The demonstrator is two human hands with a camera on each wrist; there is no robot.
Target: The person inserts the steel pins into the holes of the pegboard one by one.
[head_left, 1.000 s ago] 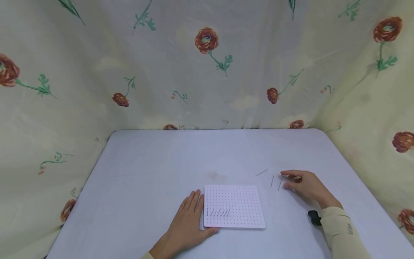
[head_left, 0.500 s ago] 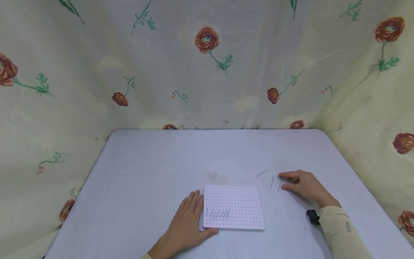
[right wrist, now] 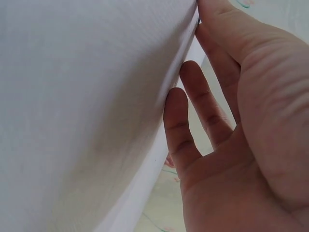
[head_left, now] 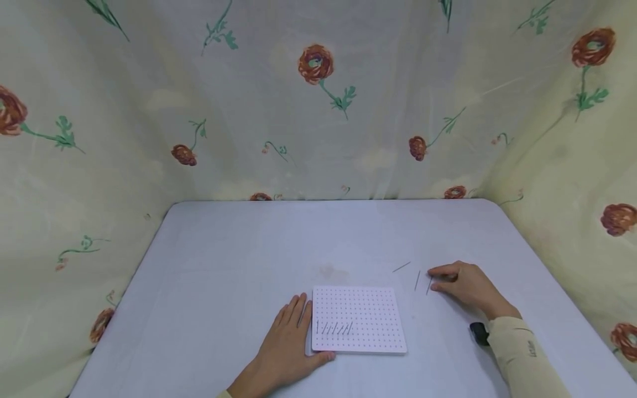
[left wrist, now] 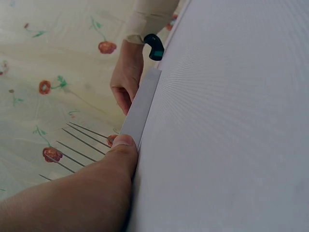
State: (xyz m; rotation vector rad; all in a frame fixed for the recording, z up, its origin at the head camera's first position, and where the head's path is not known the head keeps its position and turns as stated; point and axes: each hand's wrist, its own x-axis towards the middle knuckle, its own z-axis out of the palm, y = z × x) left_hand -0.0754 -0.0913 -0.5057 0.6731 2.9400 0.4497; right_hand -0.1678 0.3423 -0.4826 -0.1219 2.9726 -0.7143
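A white pegboard (head_left: 368,315) with a grid of small holes lies on the table. Several thin metal pins (head_left: 334,328) stand in a row in its lower left part. My left hand (head_left: 288,345) lies flat along the board's left side, fingers straight, thumb (left wrist: 124,142) against its front edge. Right of the board, my right hand (head_left: 465,282) is low over the table, thumb and index finger apart around a loose pin (head_left: 429,285). In the right wrist view the other fingers (right wrist: 176,111) touch the table, and the thumb and index tips run out of frame.
Two more loose pins lie left of the right hand: an upright-lying one (head_left: 417,281) and a slanted one (head_left: 401,267). A black wrist camera (head_left: 479,334) sits under the right sleeve. Flowered cloth (head_left: 318,138) surrounds the white table (head_left: 239,243) at the back and sides.
The right thumb and index finger have come slightly closer together at the nearest loose pin. The left hand and the pegboard keep their places.
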